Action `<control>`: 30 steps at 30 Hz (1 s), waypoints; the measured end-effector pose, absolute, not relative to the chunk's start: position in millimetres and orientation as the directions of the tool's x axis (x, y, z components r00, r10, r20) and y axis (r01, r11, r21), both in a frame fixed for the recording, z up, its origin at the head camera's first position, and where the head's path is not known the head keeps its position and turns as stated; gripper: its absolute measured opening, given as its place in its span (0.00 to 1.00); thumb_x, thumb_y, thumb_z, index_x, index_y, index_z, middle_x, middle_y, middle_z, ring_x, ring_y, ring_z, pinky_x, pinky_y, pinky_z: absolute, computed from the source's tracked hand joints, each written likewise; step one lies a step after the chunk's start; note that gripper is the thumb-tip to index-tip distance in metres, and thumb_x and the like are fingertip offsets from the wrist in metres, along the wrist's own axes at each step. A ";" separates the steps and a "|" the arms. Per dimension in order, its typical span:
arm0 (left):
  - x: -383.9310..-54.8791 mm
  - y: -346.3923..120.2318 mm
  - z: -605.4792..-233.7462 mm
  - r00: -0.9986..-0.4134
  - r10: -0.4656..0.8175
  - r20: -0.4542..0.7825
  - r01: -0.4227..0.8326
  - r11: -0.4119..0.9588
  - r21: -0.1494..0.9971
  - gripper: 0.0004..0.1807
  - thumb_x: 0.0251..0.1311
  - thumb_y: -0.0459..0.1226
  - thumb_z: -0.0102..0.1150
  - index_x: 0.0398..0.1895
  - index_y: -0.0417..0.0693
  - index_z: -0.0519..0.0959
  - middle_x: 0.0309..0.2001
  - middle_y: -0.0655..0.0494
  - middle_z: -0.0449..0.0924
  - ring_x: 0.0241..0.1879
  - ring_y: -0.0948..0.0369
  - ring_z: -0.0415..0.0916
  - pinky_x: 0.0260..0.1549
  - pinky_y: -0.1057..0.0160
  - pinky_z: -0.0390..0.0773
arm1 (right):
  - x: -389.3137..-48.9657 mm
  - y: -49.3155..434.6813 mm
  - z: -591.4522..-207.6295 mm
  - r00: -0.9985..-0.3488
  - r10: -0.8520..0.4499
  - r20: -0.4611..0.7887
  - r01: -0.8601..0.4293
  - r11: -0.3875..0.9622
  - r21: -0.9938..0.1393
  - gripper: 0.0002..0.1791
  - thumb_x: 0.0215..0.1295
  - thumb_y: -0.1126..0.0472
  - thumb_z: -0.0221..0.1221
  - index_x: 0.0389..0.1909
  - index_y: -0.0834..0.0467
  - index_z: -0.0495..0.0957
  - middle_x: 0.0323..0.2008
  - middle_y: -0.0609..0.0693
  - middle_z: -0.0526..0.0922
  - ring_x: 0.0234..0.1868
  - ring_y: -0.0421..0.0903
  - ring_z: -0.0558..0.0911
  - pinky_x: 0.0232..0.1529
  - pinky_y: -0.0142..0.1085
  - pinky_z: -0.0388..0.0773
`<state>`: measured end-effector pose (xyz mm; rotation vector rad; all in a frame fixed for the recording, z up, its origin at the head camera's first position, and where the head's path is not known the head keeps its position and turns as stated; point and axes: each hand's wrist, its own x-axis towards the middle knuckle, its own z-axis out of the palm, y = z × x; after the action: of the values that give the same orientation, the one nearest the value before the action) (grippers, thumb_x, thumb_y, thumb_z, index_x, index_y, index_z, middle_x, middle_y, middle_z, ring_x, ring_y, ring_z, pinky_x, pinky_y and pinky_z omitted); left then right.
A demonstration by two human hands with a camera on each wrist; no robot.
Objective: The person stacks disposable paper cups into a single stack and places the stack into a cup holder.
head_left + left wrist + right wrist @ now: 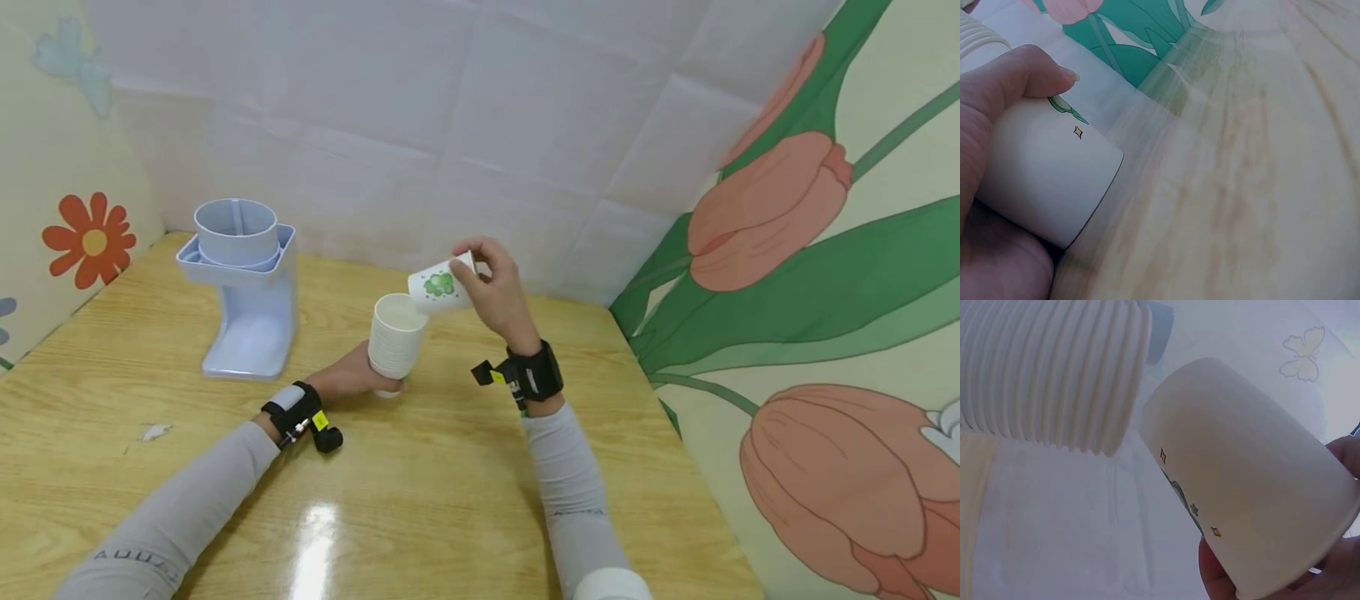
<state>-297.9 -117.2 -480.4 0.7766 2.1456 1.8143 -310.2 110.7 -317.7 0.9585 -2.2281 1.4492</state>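
Observation:
A tall stack of nested white paper cups [395,337] stands nearly upright in my left hand [348,377], gripped near its lower end. In the left wrist view, the thumb lies across the bottom cup [1047,169] of the stack. My right hand [501,287] holds a single paper cup [441,285] by its rim end, with a green print on its side. This cup is tilted sideways, its base toward the top of the stack. A small gap separates the cup [1247,469] from the stack [1054,375] in the right wrist view.
A pale blue plastic stand [251,308] with a round open holder [236,233] on top is at the back left of the wooden table [420,500]. A small white scrap mark [155,432] lies at the left. White sheeting [360,125] hangs behind.

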 end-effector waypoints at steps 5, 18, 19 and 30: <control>-298.0 -117.0 -479.2 -0.835 0.525 0.167 0.257 0.103 0.961 0.40 0.51 0.30 0.72 0.68 0.40 0.62 0.57 0.42 0.72 0.57 0.49 0.71 0.64 0.45 0.67 | -309.0 97.9 -323.9 -0.707 -0.424 0.565 -0.691 0.244 -0.681 0.13 0.71 0.63 0.59 0.52 0.66 0.78 0.52 0.60 0.74 0.50 0.53 0.76 0.35 0.40 0.81; -299.5 -116.1 -481.7 -0.831 0.533 0.159 0.256 0.113 0.960 0.41 0.52 0.30 0.71 0.69 0.41 0.61 0.57 0.42 0.72 0.56 0.49 0.71 0.62 0.46 0.69 | -311.8 76.7 -344.2 -0.522 -0.550 0.652 -0.847 0.241 -0.474 0.23 0.74 0.61 0.53 0.67 0.64 0.74 0.57 0.60 0.73 0.60 0.53 0.71 0.64 0.46 0.68; -299.4 -116.0 -481.7 -0.830 0.535 0.161 0.260 0.115 0.959 0.41 0.52 0.30 0.71 0.69 0.42 0.61 0.57 0.42 0.72 0.56 0.49 0.71 0.62 0.46 0.69 | -312.1 76.1 -345.2 -0.511 -0.556 0.655 -0.852 0.228 -0.471 0.24 0.75 0.62 0.51 0.68 0.65 0.73 0.57 0.61 0.74 0.61 0.53 0.72 0.66 0.45 0.67; -301.9 -117.0 -483.5 -0.836 0.523 0.169 0.260 0.106 0.960 0.36 0.52 0.30 0.71 0.64 0.39 0.64 0.54 0.44 0.74 0.53 0.52 0.72 0.60 0.51 0.69 | -313.9 65.2 -351.8 -0.407 -0.581 0.704 -0.908 0.177 -0.380 0.19 0.66 0.65 0.66 0.57 0.64 0.82 0.59 0.60 0.81 0.64 0.53 0.75 0.69 0.43 0.67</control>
<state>-301.9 -117.0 -483.5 0.7830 2.1662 1.8056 -313.9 65.2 -351.8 1.4044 -2.0591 1.1068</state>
